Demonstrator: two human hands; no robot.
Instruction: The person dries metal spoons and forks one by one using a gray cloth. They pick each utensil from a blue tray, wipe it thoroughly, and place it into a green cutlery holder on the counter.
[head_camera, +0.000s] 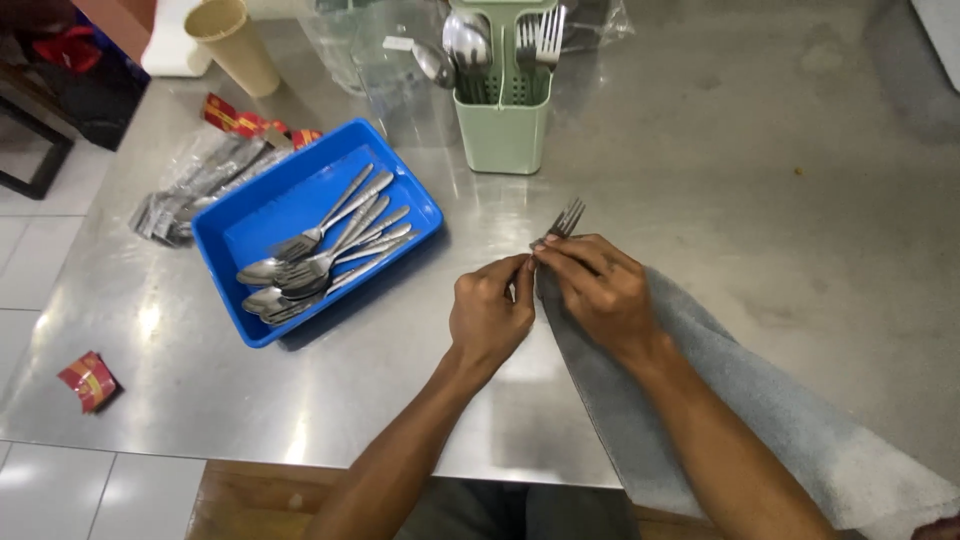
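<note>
A metal fork (566, 220) is pinched between both hands over the steel table (760, 200), its tines pointing up and away. My left hand (490, 315) grips the handle from the left. My right hand (600, 290) holds it from the right, resting on a grey towel (760, 410) that runs toward the lower right. A blue tray (235, 225) with several spoons and forks (320, 255) lies to the left. A green cutlery holder (503, 125) with upright spoons and forks stands behind.
A beige cup (232, 45) stands at the back left. Plastic-wrapped cutlery (195, 185) lies beside the tray, with red wrappers (240, 122) near it and another red wrapper (90, 380) at the front left. Clear plastic containers (380, 55) sit behind the holder.
</note>
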